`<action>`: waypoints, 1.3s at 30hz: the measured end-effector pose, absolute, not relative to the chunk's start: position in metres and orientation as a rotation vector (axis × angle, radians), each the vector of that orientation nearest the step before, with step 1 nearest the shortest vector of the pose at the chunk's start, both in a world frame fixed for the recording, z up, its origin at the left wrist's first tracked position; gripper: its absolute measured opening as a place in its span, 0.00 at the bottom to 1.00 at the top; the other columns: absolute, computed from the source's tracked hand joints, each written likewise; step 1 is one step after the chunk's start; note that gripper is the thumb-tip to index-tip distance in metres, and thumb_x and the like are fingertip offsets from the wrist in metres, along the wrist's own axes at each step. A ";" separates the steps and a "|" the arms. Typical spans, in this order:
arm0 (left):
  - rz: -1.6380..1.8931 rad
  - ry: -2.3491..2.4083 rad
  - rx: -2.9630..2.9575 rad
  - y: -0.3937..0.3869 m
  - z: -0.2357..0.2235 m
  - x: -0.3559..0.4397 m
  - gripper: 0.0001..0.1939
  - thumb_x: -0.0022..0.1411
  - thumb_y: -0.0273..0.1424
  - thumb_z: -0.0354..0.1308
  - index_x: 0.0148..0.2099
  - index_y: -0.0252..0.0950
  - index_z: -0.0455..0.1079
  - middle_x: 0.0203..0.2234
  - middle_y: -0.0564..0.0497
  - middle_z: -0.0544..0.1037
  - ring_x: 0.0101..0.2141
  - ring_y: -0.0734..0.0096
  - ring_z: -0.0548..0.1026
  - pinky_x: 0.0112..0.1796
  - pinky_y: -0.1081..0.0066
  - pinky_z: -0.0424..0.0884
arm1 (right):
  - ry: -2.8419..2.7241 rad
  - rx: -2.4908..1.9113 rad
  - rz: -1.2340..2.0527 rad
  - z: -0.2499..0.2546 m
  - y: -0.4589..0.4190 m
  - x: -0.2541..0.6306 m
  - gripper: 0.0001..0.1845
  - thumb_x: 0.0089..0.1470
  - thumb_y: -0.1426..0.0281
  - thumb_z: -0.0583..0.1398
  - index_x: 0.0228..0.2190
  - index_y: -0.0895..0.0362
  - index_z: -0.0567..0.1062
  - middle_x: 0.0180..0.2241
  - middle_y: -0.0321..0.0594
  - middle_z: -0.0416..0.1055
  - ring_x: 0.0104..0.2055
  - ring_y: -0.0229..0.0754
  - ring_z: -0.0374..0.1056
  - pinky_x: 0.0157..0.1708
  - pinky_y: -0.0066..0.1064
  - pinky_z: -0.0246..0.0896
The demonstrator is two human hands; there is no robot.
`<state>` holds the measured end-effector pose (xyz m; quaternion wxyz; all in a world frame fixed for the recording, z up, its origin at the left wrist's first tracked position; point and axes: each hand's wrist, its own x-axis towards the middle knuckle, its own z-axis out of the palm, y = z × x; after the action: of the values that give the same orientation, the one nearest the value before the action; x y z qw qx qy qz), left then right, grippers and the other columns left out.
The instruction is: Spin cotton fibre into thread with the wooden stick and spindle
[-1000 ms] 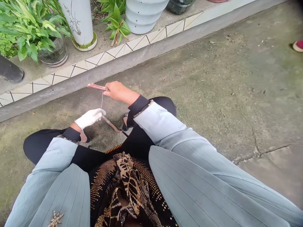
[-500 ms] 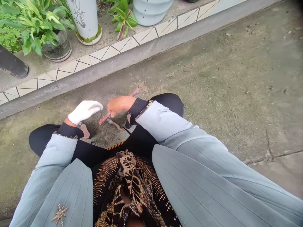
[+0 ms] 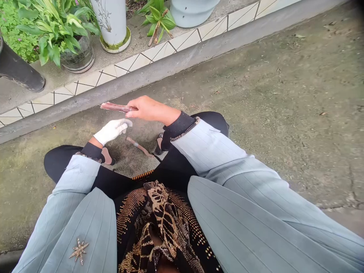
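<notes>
The bare right hand (image 3: 150, 109) pinches a reddish stick (image 3: 115, 107) by one end, holding it level above the concrete ground (image 3: 256, 94). The white-gloved left hand (image 3: 113, 131) sits just below, its fingers bunched; whether it grips anything cannot be told. A second reddish stick (image 3: 139, 147) lies on the ground near both hands.

Stained concrete ground (image 3: 256, 94) fills most of the view, with a crack (image 3: 351, 193) off to the right. A grey curb (image 3: 170, 70) runs along the far side, edged by patterned white tile (image 3: 139, 62), and leafy potted plants (image 3: 54, 38) and a white planter (image 3: 112, 22) are lined up far left.
</notes>
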<state>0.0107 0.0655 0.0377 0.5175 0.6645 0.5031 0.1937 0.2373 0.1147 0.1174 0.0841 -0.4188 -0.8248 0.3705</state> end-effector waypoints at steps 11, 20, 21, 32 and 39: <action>0.285 1.301 2.220 0.057 0.046 0.012 0.12 0.68 0.39 0.60 0.36 0.40 0.79 0.29 0.45 0.79 0.36 0.55 0.79 0.46 0.61 0.72 | -3.012 -1.563 0.710 0.095 0.109 0.220 0.16 0.70 0.69 0.63 0.52 0.68 0.83 0.50 0.63 0.81 0.51 0.57 0.78 0.43 0.38 0.62; 0.358 1.144 1.878 0.061 0.052 0.003 0.19 0.69 0.45 0.56 0.38 0.34 0.78 0.30 0.48 0.82 0.32 0.65 0.76 0.37 0.67 0.72 | -3.059 -0.790 1.466 0.110 0.101 0.228 0.07 0.65 0.68 0.64 0.37 0.59 0.80 0.31 0.35 0.73 0.32 0.37 0.62 0.34 0.32 0.50; 0.425 1.141 1.773 0.060 0.048 0.004 0.21 0.69 0.48 0.57 0.37 0.34 0.76 0.28 0.49 0.80 0.29 0.68 0.74 0.33 0.68 0.70 | -2.975 -0.816 1.442 0.114 0.102 0.232 0.07 0.65 0.68 0.64 0.36 0.59 0.79 0.30 0.34 0.71 0.32 0.36 0.60 0.34 0.32 0.49; 0.329 1.136 1.781 0.036 0.027 0.011 0.29 0.75 0.53 0.48 0.52 0.34 0.77 0.28 0.51 0.78 0.30 0.68 0.75 0.37 0.68 0.73 | -2.496 -1.288 1.140 0.122 0.109 0.245 0.09 0.70 0.71 0.56 0.43 0.61 0.77 0.37 0.43 0.76 0.38 0.42 0.67 0.39 0.32 0.55; 0.170 1.274 2.105 0.023 0.053 0.010 0.22 0.74 0.42 0.46 0.54 0.38 0.78 0.48 0.44 0.85 0.46 0.59 0.82 0.53 0.61 0.75 | -2.794 -1.499 0.653 0.101 0.113 0.235 0.21 0.76 0.66 0.55 0.60 0.64 0.76 0.56 0.59 0.78 0.56 0.55 0.74 0.48 0.36 0.59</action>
<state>0.0103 0.0230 0.0531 0.3313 0.8053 0.4873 0.0650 0.2353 0.1134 0.1013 -0.0477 -0.4624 -0.8621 0.2016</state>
